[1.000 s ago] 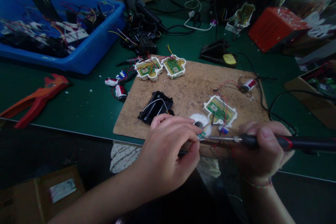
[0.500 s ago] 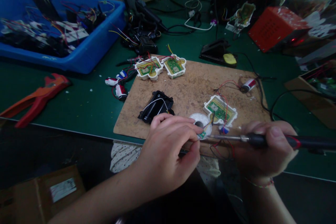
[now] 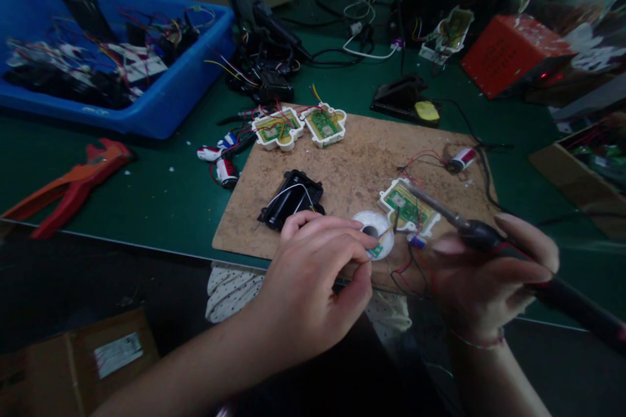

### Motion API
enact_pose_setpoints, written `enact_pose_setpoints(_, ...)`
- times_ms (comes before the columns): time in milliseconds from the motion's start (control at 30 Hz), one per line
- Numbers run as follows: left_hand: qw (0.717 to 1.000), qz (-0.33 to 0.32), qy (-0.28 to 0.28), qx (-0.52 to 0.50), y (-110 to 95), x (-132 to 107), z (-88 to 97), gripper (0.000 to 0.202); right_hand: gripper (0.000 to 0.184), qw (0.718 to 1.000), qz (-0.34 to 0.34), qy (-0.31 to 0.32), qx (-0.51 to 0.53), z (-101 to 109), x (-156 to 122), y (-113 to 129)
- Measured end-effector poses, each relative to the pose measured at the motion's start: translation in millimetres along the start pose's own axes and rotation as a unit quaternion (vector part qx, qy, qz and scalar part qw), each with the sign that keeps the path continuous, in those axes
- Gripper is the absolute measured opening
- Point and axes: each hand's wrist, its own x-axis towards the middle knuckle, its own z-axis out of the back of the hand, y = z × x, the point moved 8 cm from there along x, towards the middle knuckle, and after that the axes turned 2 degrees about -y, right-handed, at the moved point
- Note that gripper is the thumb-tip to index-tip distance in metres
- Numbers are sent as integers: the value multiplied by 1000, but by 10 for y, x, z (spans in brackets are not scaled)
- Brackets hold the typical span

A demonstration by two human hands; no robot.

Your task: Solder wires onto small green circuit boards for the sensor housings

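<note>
My left hand (image 3: pixel 313 280) is closed in a pinch on a tiny green circuit board (image 3: pixel 375 251) with thin wires, held at the near edge of the brown work board (image 3: pixel 352 163). Just behind it lies a white round part (image 3: pixel 372 229) with a dark hole. My right hand (image 3: pixel 489 273) grips a soldering iron (image 3: pixel 476 231); its tip points up and left over a white-framed green circuit board (image 3: pixel 409 206) with red and black wires. A black plastic housing (image 3: pixel 291 199) lies left of my left hand.
Two more white-framed boards (image 3: pixel 298 125) sit at the work board's far edge. A blue bin (image 3: pixel 166 91) of wired parts stands far left, red cutters (image 3: pixel 68 182) near left, an orange box (image 3: pixel 508 52) far right, a black stand with yellow sponge (image 3: pixel 408 101) behind.
My right hand swung the soldering iron's tip away from the tiny board, up and right over the white-framed board. My left hand kept still.
</note>
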Motion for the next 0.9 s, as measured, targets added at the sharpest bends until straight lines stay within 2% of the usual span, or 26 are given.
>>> enact_pose_setpoints(100, 1000, -1, -3, -1, 3, -3, 7, 12, 30, 992, 81, 88, -31, -138, -29, 149)
enact_pose_setpoints(233, 1000, 0, 1, 1, 10, -11, 0, 12, 54, 973, 98, 199, -64, -391, -43, 208)
enact_pose_setpoints(333, 1000, 2, 3, 4, 13, -16, -10, 11, 56, 964, 79, 237, -93, -495, -43, 177)
enact_pose_setpoints(500, 999, -37, 7, 11, -17, -32, 78, 8, 50, 964, 45, 245, -96, -518, -56, 138)
enact_pose_setpoints(667, 989, -109, -92, 36, -12, -165, 491, 22, 46, 967, 13, 235, -96, -513, -64, 117)
enact_pose_setpoints(733, 983, -128, -113, 60, 5, -239, 583, 25, 46, 968, 13, 232, -95, -518, -62, 128)
enact_pose_setpoints(800, 976, -162, -102, 102, -22, -310, 550, 25, 46, 969, 14, 228, -94, -520, -59, 140)
enact_pose_setpoints(900, 946, -258, -42, 193, -146, -424, 297, 20, 45, 970, 15, 225, -92, -519, -59, 148)
